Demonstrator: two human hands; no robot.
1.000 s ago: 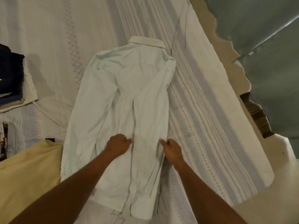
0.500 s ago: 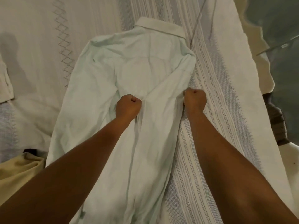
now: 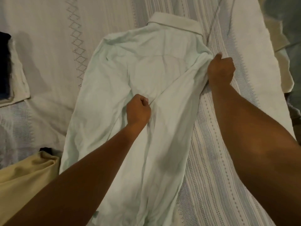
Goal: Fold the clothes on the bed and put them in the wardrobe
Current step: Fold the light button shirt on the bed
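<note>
Face-down, pale mint collared shirt (image 3: 138,75), wrinkled, both hands fisted on fabric, left hand (image 3: 138,110) mid-back, right hand (image 3: 220,70) shoulder edge

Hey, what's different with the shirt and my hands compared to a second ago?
Both hands went from resting on the lower back of the shirt to gripping it. The left hand bunches fabric at mid-back; the right hand moved up the right edge and holds it below the shoulder. The shirt still lies spread on the bed, collar far from you.
</note>
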